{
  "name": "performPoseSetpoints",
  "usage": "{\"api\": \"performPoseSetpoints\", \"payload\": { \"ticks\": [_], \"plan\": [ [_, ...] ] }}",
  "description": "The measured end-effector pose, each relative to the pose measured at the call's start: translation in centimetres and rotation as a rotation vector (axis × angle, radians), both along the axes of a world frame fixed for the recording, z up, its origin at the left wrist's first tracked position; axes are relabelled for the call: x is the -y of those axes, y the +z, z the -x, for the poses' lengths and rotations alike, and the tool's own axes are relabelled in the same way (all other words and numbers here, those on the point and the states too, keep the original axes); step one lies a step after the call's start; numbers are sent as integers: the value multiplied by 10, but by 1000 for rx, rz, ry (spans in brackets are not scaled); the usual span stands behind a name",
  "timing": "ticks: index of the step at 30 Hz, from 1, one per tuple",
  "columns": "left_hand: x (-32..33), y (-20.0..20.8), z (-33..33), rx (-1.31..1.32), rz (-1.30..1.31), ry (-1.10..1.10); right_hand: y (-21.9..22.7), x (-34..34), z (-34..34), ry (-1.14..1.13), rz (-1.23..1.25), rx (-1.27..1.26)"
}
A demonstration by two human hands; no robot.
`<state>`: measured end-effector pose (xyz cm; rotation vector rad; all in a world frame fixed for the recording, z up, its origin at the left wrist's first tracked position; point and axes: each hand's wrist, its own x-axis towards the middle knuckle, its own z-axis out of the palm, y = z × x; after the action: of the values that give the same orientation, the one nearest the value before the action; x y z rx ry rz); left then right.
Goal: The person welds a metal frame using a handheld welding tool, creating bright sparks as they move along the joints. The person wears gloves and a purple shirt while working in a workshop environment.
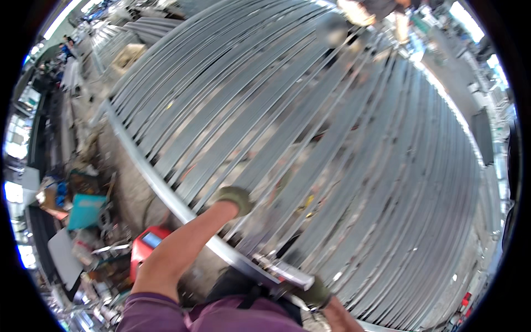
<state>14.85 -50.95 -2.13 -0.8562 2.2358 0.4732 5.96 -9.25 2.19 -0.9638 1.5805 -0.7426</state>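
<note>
A large metal frame of long grey slats (265, 135) spreads out in front of me, with gaps between the slats. My left hand (235, 200), in a green-grey glove, reaches over the near rim onto the slats; its fingers are blurred and partly hidden beneath the wrist. Close to my body at the near rim, my right hand (316, 292), gloved alike, is curled at the end of a short silver metal bar (290, 273). It appears to grip that bar, though most of its fingers are out of sight. The bar lies across the frame's near edge.
A red machine with a small display (151, 240) stands beside my left forearm. Farther left are a teal panel (86, 211) and cluttered tools. Another person (381, 11) is at the frame's far edge. Long tubes (152, 27) lie stacked at the far left.
</note>
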Motion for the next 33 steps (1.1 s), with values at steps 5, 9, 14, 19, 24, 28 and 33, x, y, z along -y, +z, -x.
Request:
{"api": "performPoseSetpoints", "payload": {
  "ticks": [5, 9, 14, 19, 24, 28, 33],
  "plan": [
    [-11, 1, -5, -69, -55, -84, 28, 21, 13, -28, -94, 1],
    [-12, -10, 2, 5, -103, -106, 11, 14, 12, -17, 43, -100],
    [-9, -16, 3, -36, -104, -110, 21, 19, 18, -98, -65, 125],
    [-6, -11, 8, 31, -138, -108, 51, 61, 26, 99, -41, 55],
    [-2, -2, 15, 33, -137, -114, 27, 101, 14, 50, -103, 250],
    [-1, 1, 14, 41, -143, -108, 6, 129, 9, 96, -138, 298],
    [-1, -3, 17, 39, -152, -132, -36, 117, -3, -72, -148, 644]
  ]
}}
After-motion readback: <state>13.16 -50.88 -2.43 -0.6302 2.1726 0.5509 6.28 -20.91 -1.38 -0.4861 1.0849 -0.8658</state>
